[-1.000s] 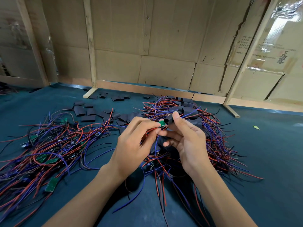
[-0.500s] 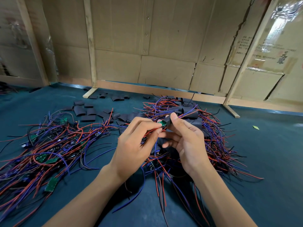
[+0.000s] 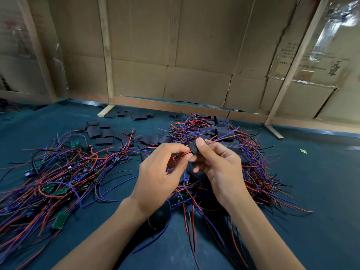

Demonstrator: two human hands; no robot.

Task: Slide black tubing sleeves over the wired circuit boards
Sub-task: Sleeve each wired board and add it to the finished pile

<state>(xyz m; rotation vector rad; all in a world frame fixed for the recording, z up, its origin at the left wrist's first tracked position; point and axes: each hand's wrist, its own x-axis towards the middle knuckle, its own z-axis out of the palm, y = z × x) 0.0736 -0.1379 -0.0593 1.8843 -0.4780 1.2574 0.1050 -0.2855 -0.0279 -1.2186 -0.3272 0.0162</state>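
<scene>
Right hand (image 3: pixel 220 168) pinching black sleeve (image 3: pixel 193 148); left hand (image 3: pixel 161 172) pinching red wires (image 3: pixel 180 155).
Might snag or slip if tugged too hard.

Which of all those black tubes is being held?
The black sleeve pinched by the right hand, raised above the table; red wires leave it toward the left hand. The loose sleeves lie flat.

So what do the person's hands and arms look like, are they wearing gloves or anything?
No gloves. The left hand and the right hand are both bare, with short, plain fingernails. Both forearms are bare too, as far as the picture's bottom edge: no sleeves show. No rings, watch or bracelets can be seen.
</scene>
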